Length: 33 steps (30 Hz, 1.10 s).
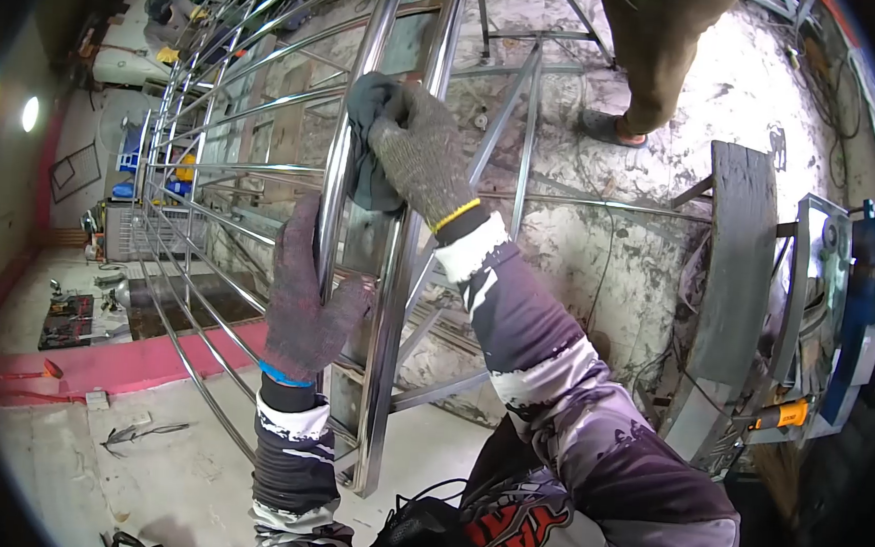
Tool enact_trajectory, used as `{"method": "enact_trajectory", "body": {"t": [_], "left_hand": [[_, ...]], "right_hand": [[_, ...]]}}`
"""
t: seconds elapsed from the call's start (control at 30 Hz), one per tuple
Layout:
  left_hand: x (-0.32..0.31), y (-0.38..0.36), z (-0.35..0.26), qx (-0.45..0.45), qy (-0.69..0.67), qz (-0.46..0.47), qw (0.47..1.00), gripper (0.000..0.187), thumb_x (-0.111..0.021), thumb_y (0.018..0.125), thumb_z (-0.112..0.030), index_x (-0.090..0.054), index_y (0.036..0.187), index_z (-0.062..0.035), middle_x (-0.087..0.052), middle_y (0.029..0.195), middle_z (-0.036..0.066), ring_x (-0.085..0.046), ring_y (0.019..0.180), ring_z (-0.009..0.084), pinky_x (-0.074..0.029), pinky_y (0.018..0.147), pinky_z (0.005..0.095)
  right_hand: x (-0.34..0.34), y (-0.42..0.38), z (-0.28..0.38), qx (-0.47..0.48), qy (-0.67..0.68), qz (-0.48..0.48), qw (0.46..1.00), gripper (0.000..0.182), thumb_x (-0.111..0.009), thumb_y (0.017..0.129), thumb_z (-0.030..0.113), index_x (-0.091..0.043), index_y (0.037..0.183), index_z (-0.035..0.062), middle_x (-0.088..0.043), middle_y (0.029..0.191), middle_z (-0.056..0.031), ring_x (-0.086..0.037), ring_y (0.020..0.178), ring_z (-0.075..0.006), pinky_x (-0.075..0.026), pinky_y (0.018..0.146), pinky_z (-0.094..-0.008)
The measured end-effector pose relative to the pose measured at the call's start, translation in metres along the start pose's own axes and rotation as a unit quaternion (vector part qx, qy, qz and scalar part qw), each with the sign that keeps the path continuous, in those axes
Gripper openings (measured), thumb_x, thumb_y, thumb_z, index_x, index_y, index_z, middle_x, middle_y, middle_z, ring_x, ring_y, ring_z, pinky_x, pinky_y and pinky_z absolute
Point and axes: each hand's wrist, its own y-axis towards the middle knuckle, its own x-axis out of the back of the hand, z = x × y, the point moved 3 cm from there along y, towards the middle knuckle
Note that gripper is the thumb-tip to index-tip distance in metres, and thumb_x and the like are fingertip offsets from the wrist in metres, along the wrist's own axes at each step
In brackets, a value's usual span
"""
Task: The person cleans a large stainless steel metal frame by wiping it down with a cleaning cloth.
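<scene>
My right hand (427, 153), in a grey knitted glove with a yellow cuff edge, is closed on a dark grey cloth (371, 184). The cloth is pressed against a shiny metal tube (335, 182) of a large railing-like frame. Lower on the same tube rests my left hand (308, 301), in a darker glove with a blue cuff edge. Its fingers lie along one side of the tube and its thumb on the other, holding it. A second upright tube (385, 341) runs parallel on the right. Thinner bars (253, 172) branch off to the left.
A person's leg (661, 57) with a sandal stands beyond the frame. On the right are a grey bench (739, 262) and a yellow-and-black power tool (782, 414). Another person (167, 21) is at the far left. A tool tray (67, 321) lies on the floor.
</scene>
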Motion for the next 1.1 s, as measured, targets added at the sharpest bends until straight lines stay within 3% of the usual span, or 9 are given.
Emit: {"method": "enact_trajectory", "body": {"t": [0.17,0.33,0.57,0.6,0.7,0.83,0.93,1.03,1.1], "left_hand": [[-0.001,0.004,0.005,0.02,-0.023,-0.014,0.999,0.093,-0.075,0.077,-0.014,-0.03,0.156,0.0021,-0.046,0.145,0.025,-0.047,0.134,0.0397,-0.039,0.114,0.0461],[-0.002,0.005,-0.001,0.019,0.018,-0.002,1.0,0.087,-0.061,0.082,-0.003,-0.022,0.159,0.0027,-0.039,0.156,0.02,-0.038,0.145,0.0286,-0.031,0.12,0.0393],[-0.001,0.009,-0.005,-0.023,0.095,-0.021,0.995,0.097,-0.077,0.076,-0.012,-0.027,0.158,0.0008,-0.047,0.144,0.027,-0.05,0.133,0.0413,-0.041,0.113,0.0469],[-0.002,0.007,-0.006,-0.023,0.092,-0.018,0.995,0.097,-0.077,0.076,-0.012,-0.027,0.158,0.0008,-0.047,0.144,0.027,-0.05,0.133,0.0413,-0.041,0.113,0.0469],[-0.002,0.016,-0.004,-0.042,0.103,-0.017,0.994,0.097,-0.077,0.076,-0.011,-0.026,0.157,0.0018,-0.046,0.146,0.026,-0.048,0.134,0.0408,-0.04,0.114,0.0463],[-0.004,0.015,-0.004,-0.022,0.03,-0.009,0.999,0.096,-0.077,0.077,-0.013,-0.027,0.157,0.0034,-0.045,0.147,0.026,-0.046,0.136,0.0405,-0.038,0.115,0.0458],[0.0,0.018,-0.006,-0.044,0.121,0.0,0.992,0.086,-0.058,0.079,0.0,-0.023,0.158,0.0042,-0.04,0.155,0.022,-0.043,0.142,0.0295,-0.033,0.119,0.0391],[-0.005,0.02,-0.006,-0.046,0.076,-0.002,0.996,0.088,-0.057,0.08,0.001,-0.021,0.159,0.0042,-0.038,0.157,0.023,-0.042,0.142,0.03,-0.034,0.119,0.0398],[-0.003,0.019,-0.005,-0.009,0.1,-0.04,0.994,0.096,-0.076,0.077,-0.015,-0.026,0.157,0.0036,-0.045,0.143,0.028,-0.048,0.129,0.0432,-0.038,0.113,0.049]], "right_hand": [[0.002,-0.007,0.0,0.033,-0.017,0.002,0.999,0.018,-0.062,0.084,0.014,-0.06,0.095,-0.0001,-0.063,0.086,-0.0242,-0.065,0.084,-0.0427,-0.051,0.075,-0.0466],[0.018,0.015,-0.012,-0.001,-0.061,-0.033,0.998,0.026,-0.062,0.082,0.017,-0.066,0.099,-0.0019,-0.067,0.083,-0.0228,-0.069,0.082,-0.0347,-0.053,0.075,-0.0452],[0.01,0.003,0.015,-0.003,0.053,-0.051,0.997,0.017,-0.062,0.086,0.016,-0.057,0.092,0.0014,-0.065,0.08,-0.0231,-0.068,0.081,-0.0399,-0.053,0.074,-0.0472],[0.014,-0.006,0.02,-0.137,0.195,0.027,0.971,0.016,-0.062,0.085,0.016,-0.058,0.093,0.0024,-0.064,0.081,-0.0239,-0.068,0.083,-0.0408,-0.052,0.076,-0.0484],[-0.003,-0.023,0.002,-0.02,-0.013,-0.002,1.0,0.015,-0.061,0.086,0.014,-0.058,0.093,0.0019,-0.065,0.083,-0.0244,-0.068,0.084,-0.0433,-0.053,0.077,-0.05],[0.005,-0.003,0.015,0.013,-0.007,-0.041,0.999,0.019,-0.062,0.086,0.018,-0.057,0.096,0.0024,-0.067,0.089,-0.0257,-0.066,0.088,-0.0473,-0.052,0.078,-0.0513],[0.0,-0.024,0.003,-0.006,-0.057,0.008,0.998,0.019,-0.061,0.086,0.016,-0.059,0.101,0.0038,-0.067,0.091,-0.027,-0.066,0.09,-0.0476,-0.052,0.078,-0.0529],[0.014,-0.023,-0.029,0.008,-0.084,0.026,0.996,0.02,-0.061,0.086,0.016,-0.059,0.102,0.0033,-0.067,0.089,-0.0277,-0.066,0.089,-0.0478,-0.052,0.08,-0.0525],[0.03,-0.015,-0.044,-0.019,-0.042,-0.095,0.994,0.024,-0.063,0.086,0.019,-0.059,0.102,0.0023,-0.068,0.087,-0.0262,-0.067,0.087,-0.0463,-0.052,0.08,-0.0512]]}}
